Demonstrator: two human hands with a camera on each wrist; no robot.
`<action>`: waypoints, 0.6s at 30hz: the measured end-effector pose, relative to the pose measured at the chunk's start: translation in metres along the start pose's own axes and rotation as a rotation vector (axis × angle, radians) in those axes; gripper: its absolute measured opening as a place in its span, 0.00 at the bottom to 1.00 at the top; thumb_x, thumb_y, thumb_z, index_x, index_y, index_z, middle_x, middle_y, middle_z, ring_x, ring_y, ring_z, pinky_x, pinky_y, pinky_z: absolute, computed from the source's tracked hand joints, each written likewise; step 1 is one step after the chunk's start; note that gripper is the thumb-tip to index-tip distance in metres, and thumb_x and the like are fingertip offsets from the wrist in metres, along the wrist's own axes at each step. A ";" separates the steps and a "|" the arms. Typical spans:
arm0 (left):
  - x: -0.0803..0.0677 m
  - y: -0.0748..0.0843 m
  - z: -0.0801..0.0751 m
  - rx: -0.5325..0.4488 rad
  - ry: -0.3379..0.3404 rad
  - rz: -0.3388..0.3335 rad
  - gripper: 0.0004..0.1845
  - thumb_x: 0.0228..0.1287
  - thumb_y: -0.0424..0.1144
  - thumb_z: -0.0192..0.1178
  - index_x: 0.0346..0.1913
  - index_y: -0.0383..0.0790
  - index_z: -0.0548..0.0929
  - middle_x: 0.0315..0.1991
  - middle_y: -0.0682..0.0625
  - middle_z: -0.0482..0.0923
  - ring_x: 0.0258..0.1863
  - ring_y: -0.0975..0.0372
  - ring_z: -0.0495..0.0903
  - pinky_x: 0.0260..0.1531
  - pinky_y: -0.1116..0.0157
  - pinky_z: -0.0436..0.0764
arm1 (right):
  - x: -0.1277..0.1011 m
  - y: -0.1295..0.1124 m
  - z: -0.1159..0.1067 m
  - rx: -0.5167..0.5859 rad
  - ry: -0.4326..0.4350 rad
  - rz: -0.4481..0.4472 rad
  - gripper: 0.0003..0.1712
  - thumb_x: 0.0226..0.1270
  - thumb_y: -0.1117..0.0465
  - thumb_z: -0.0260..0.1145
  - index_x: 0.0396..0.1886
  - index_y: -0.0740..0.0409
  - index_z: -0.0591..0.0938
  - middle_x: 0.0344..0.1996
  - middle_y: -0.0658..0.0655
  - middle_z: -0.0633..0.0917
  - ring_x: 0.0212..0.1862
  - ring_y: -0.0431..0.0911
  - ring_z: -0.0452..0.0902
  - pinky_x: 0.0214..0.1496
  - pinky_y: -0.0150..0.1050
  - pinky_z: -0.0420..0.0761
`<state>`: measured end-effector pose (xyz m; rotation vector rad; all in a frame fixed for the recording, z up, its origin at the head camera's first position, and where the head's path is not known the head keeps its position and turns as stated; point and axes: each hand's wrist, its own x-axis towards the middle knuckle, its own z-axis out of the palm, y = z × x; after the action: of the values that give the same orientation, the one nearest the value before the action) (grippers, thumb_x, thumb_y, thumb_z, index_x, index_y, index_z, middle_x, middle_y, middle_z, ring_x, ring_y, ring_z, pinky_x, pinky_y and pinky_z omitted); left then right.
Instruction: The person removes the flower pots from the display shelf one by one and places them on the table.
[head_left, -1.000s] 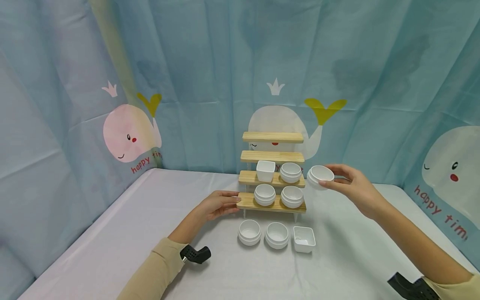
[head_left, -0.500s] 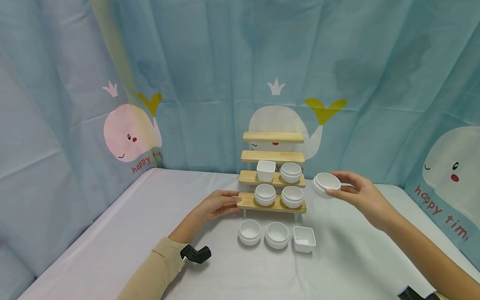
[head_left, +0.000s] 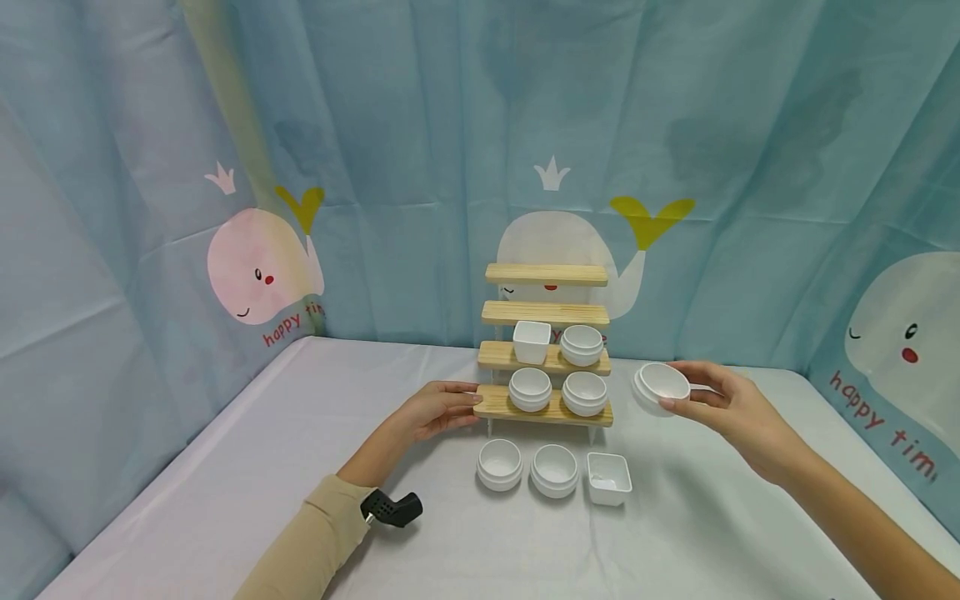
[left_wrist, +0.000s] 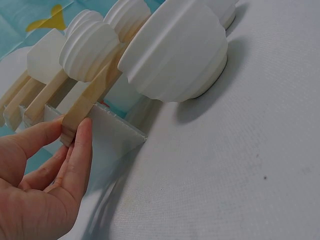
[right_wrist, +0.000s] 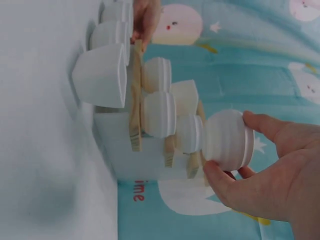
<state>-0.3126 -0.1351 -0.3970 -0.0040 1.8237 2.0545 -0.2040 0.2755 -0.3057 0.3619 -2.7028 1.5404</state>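
A stepped wooden rack stands at the back of the table. Its lowest shelf carries two round white bowls; the shelf above holds a square cup and a round bowl. My left hand grips the left end of the lowest shelf, thumb and fingers pinching it. My right hand holds a round white bowl in the air to the right of the rack, level with the lowest shelf. In the right wrist view the ribbed bowl sits between thumb and fingers.
Two round bowls and a square cup stand in a row on the white tablecloth before the rack. A blue whale-print curtain encloses the back and sides. The two upper shelves are bare.
My right hand has carried the bowl down and slightly right, from the second shelf's height to the lowest shelf's height. The left hand has stayed on the shelf end.
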 end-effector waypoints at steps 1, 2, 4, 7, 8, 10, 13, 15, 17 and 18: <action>0.000 0.000 0.000 0.000 -0.001 0.000 0.26 0.76 0.27 0.61 0.72 0.23 0.71 0.47 0.42 0.84 0.37 0.62 0.88 0.42 0.69 0.92 | -0.001 0.001 0.000 -0.002 0.001 0.000 0.38 0.78 0.54 0.70 0.78 0.65 0.66 0.73 0.64 0.71 0.53 0.27 0.79 0.52 0.20 0.79; 0.000 0.000 0.000 0.001 -0.001 -0.001 0.26 0.76 0.27 0.61 0.72 0.23 0.71 0.47 0.42 0.84 0.37 0.62 0.88 0.42 0.69 0.92 | -0.002 0.002 0.000 -0.003 0.002 0.002 0.38 0.78 0.54 0.70 0.78 0.64 0.67 0.73 0.64 0.71 0.53 0.27 0.79 0.52 0.20 0.79; 0.000 0.000 0.000 0.001 -0.004 -0.001 0.26 0.76 0.27 0.61 0.72 0.23 0.71 0.47 0.42 0.83 0.38 0.62 0.88 0.43 0.68 0.92 | -0.004 0.005 0.000 -0.001 0.004 0.004 0.38 0.77 0.54 0.70 0.78 0.63 0.67 0.72 0.62 0.72 0.53 0.27 0.79 0.52 0.21 0.80; 0.000 0.000 -0.001 0.005 -0.006 0.000 0.26 0.76 0.27 0.61 0.73 0.23 0.70 0.48 0.42 0.83 0.38 0.62 0.88 0.43 0.68 0.92 | -0.007 0.010 0.000 0.014 0.000 0.000 0.36 0.77 0.55 0.70 0.78 0.62 0.68 0.67 0.53 0.75 0.53 0.28 0.81 0.52 0.21 0.80; 0.000 0.000 -0.001 0.005 -0.005 -0.001 0.27 0.76 0.27 0.61 0.73 0.23 0.70 0.48 0.42 0.83 0.38 0.62 0.88 0.43 0.68 0.92 | -0.008 0.011 0.000 0.015 -0.001 0.001 0.36 0.77 0.56 0.70 0.78 0.61 0.68 0.66 0.50 0.76 0.53 0.29 0.81 0.52 0.21 0.80; 0.000 0.000 0.000 0.007 -0.003 -0.001 0.27 0.76 0.27 0.61 0.73 0.23 0.70 0.48 0.42 0.83 0.38 0.62 0.88 0.43 0.69 0.92 | -0.010 0.014 0.001 0.016 -0.003 0.005 0.36 0.77 0.56 0.70 0.78 0.61 0.68 0.63 0.46 0.77 0.53 0.30 0.81 0.52 0.22 0.79; 0.000 0.000 0.000 0.007 0.000 -0.002 0.26 0.76 0.27 0.61 0.73 0.23 0.70 0.47 0.42 0.84 0.38 0.62 0.88 0.42 0.69 0.92 | -0.012 0.018 0.002 0.008 -0.008 0.017 0.36 0.77 0.56 0.70 0.78 0.61 0.68 0.63 0.46 0.77 0.53 0.29 0.80 0.51 0.23 0.79; 0.000 0.000 0.000 0.006 0.003 -0.002 0.26 0.76 0.27 0.61 0.73 0.23 0.71 0.47 0.42 0.84 0.37 0.62 0.88 0.42 0.69 0.92 | -0.013 0.020 0.003 0.012 -0.011 0.022 0.36 0.77 0.56 0.70 0.77 0.61 0.68 0.64 0.47 0.77 0.53 0.30 0.80 0.51 0.24 0.80; 0.000 0.000 0.000 0.006 0.003 -0.001 0.26 0.76 0.27 0.61 0.73 0.23 0.71 0.47 0.42 0.84 0.37 0.62 0.88 0.42 0.69 0.92 | -0.014 0.022 0.004 0.016 -0.015 0.025 0.36 0.77 0.56 0.70 0.77 0.61 0.68 0.64 0.49 0.77 0.53 0.31 0.81 0.51 0.24 0.81; 0.000 0.000 0.000 0.006 0.002 -0.001 0.26 0.76 0.27 0.61 0.73 0.23 0.71 0.47 0.42 0.84 0.37 0.62 0.88 0.42 0.69 0.92 | -0.014 0.023 0.005 0.020 -0.017 0.025 0.36 0.76 0.57 0.70 0.77 0.61 0.68 0.64 0.50 0.77 0.53 0.31 0.81 0.51 0.25 0.81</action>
<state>-0.3128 -0.1353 -0.3969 -0.0054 1.8310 2.0489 -0.1944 0.2855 -0.3292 0.3448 -2.7174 1.5783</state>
